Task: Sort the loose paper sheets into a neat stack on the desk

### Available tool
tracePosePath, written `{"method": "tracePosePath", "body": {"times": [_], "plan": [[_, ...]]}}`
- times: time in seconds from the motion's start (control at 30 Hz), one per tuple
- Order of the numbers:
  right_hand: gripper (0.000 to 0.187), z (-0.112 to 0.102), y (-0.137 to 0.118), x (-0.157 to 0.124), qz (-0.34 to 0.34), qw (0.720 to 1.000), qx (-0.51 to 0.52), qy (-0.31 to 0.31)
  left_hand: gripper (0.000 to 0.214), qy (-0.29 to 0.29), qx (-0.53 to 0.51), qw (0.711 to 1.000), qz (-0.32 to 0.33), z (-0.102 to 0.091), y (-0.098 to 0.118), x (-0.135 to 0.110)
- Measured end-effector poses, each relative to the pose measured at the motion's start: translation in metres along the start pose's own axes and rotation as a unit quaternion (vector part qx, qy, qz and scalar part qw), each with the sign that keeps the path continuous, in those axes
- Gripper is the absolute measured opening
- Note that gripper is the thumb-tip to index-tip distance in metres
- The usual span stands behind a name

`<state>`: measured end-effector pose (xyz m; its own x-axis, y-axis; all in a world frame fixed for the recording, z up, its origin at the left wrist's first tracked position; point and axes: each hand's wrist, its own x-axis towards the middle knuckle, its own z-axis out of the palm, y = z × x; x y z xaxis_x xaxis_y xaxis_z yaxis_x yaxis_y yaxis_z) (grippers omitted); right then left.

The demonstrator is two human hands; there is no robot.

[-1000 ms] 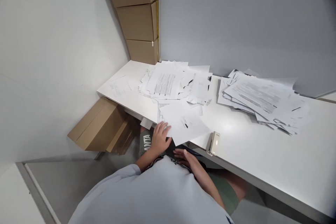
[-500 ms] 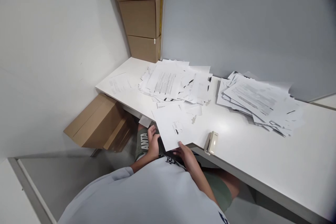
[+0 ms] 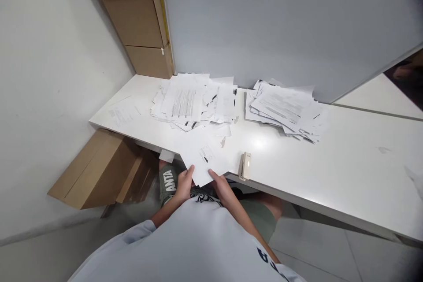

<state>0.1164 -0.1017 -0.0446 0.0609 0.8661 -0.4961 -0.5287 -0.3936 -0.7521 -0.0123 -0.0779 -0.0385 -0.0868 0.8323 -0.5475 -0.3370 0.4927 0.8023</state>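
A white sheet of paper [image 3: 198, 158] with a few small printed marks lies over the table's front edge, its near corner sticking out above my lap. My left hand [image 3: 184, 183] pinches its left edge, thumb on top and fingers hidden beneath. On the other side my right hand [image 3: 222, 187] grips the near right edge the same way. Just beyond the sheet is a loose pile of printed papers [image 3: 187, 101]. A cream stapler [image 3: 245, 166] rests at the table edge, to the right of my right hand.
Another paper stack [image 3: 284, 108] lies farther right on the white table [image 3: 346, 172]. Cardboard boxes [image 3: 137, 22] are piled at the back left corner. More cardboard [image 3: 95, 167] leans below the table's left end. A grey partition [image 3: 264, 22] stands behind.
My left hand, apart from the sheet before, now holds its left edge. The right hand has kept its grip. The view has turned to the right.
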Motion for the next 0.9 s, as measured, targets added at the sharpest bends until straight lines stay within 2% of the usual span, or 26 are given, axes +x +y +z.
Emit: {"method": "tracePosePath", "body": {"times": [0.1,0.2,0.27,0.33,0.4,0.47,0.5,0.53,0.57,0.6,0.7,0.77,0.83,0.9], "plan": [[0.071,-0.004,-0.008,-0.003,-0.074,0.993,-0.071,0.059,0.056,0.003,0.001,0.997,0.079,-0.005,0.007,0.001],[0.058,-0.003,-0.026,-0.013,-0.187,0.960,-0.203,0.041,0.044,0.005,-0.042,0.989,0.142,-0.009,0.032,0.005],[0.049,0.001,-0.043,-0.020,-0.248,0.926,-0.283,0.032,0.036,0.000,-0.078,0.982,0.174,-0.009,0.054,0.010],[0.043,0.005,-0.063,-0.023,-0.282,0.890,-0.357,0.039,0.034,-0.008,-0.106,0.972,0.210,-0.008,0.075,0.021],[0.039,0.008,-0.079,-0.019,-0.326,0.840,-0.433,0.036,0.036,-0.018,-0.114,0.965,0.237,-0.007,0.091,0.038],[0.033,0.009,-0.090,-0.011,-0.388,0.780,-0.491,0.019,0.039,-0.016,-0.084,0.961,0.264,-0.006,0.100,0.060],[0.031,0.010,-0.093,-0.006,-0.413,0.757,-0.507,0.012,0.041,-0.010,-0.054,0.958,0.282,-0.006,0.103,0.072],[0.030,0.011,-0.094,0.000,-0.426,0.746,-0.512,0.010,0.045,-0.002,-0.017,0.954,0.299,-0.005,0.104,0.083],[0.030,0.012,-0.093,0.005,-0.427,0.750,-0.505,0.013,0.049,0.003,0.020,0.949,0.315,-0.005,0.106,0.093],[0.030,0.013,-0.090,0.010,-0.417,0.766,-0.488,0.020,0.053,0.001,0.053,0.943,0.328,-0.005,0.107,0.101],[0.028,0.016,-0.078,0.021,-0.364,0.841,-0.399,0.050,0.051,-0.052,0.115,0.937,0.326,-0.003,0.111,0.113],[0.028,0.019,-0.070,0.025,-0.340,0.873,-0.342,0.072,0.043,-0.088,0.118,0.938,0.313,-0.001,0.112,0.112],[0.030,0.021,-0.065,0.026,-0.337,0.886,-0.308,0.084,0.040,-0.095,0.093,0.938,0.321,0.000,0.110,0.109],[0.031,0.024,-0.064,0.025,-0.346,0.888,-0.295,0.071,0.036,-0.086,0.050,0.933,0.345,0.000,0.105,0.108]]}}
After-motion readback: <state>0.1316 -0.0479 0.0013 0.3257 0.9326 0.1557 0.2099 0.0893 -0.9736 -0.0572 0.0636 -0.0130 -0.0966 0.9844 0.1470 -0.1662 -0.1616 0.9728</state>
